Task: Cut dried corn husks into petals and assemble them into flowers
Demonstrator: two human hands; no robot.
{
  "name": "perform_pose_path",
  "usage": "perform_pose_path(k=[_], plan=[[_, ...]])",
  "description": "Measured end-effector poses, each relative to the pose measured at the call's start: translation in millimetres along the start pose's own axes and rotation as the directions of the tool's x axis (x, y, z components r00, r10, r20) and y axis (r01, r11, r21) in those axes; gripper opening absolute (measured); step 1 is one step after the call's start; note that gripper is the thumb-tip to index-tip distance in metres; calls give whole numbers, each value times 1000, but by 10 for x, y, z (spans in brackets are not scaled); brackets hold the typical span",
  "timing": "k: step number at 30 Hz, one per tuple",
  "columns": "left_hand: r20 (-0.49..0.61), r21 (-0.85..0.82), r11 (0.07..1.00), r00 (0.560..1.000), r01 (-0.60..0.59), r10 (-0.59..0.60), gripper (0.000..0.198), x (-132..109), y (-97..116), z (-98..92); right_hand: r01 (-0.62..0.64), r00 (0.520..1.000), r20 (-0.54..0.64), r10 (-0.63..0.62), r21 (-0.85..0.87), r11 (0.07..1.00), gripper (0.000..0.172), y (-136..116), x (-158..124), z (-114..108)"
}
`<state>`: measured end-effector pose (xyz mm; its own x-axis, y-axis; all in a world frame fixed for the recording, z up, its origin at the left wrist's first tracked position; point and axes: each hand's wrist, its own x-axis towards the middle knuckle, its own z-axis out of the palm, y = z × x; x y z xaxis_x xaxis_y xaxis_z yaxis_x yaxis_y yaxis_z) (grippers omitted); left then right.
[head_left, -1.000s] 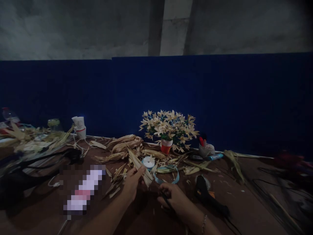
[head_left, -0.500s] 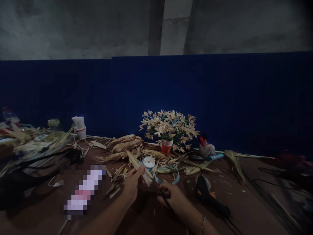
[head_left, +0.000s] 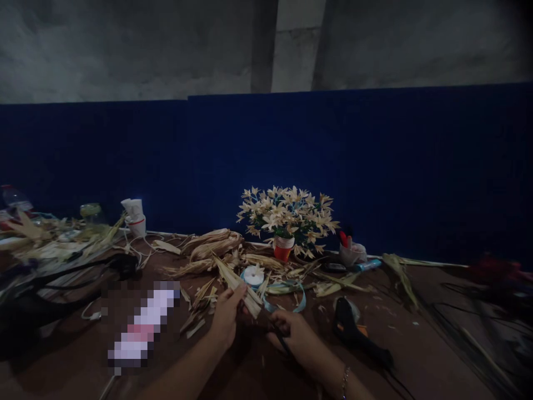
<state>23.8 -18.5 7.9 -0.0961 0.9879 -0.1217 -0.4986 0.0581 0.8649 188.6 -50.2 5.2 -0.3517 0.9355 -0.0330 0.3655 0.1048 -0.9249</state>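
Observation:
My left hand (head_left: 228, 314) pinches a long pale corn husk (head_left: 233, 278) between thumb and fingers. Its pointed end reaches up and left, and its wide end sticks out to the right of my fingers. My right hand (head_left: 293, 333) is closed around a slim black-handled tool (head_left: 283, 343), which looks like scissors. Dim light and my fingers hide most of it. The hands are apart, with the tool near the husk's wide end. Just beyond them lie a white ribbon spool (head_left: 253, 275) and a loose loop of light blue ribbon (head_left: 300, 300).
Behind the spool stands a red and white cup (head_left: 283, 250) of husk flowers (head_left: 291, 214). Dried husks (head_left: 214, 244) lie around it. A glue gun (head_left: 350, 328) rests right of my right hand. Left are a blurred-out pale object (head_left: 144, 328), cables and a black strap (head_left: 83, 272).
Almost nothing differs. Both hands keep their grips and nearly the same places; the view has shifted very slightly.

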Motion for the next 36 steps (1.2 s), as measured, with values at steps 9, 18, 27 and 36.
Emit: perform_pose_path(k=[9,18,27,36], plan=[[-7,-69,997,1000,25,-26,29,21,-37,-11,44,997,-60,-44,-5,999,8,41,23,50],[-20,4,1000,1000,3,-3,31,65,-13,-44,-131,991,41,127,112,985,13,-6,-24,-9],[3,197,979,998,-60,61,31,167,116,-122,-258,948,254,194,250,933,20,-129,-95,-315],[56,295,955,998,-42,26,31,151,110,-110,-292,927,306,217,227,929,16,-141,-93,-299]])
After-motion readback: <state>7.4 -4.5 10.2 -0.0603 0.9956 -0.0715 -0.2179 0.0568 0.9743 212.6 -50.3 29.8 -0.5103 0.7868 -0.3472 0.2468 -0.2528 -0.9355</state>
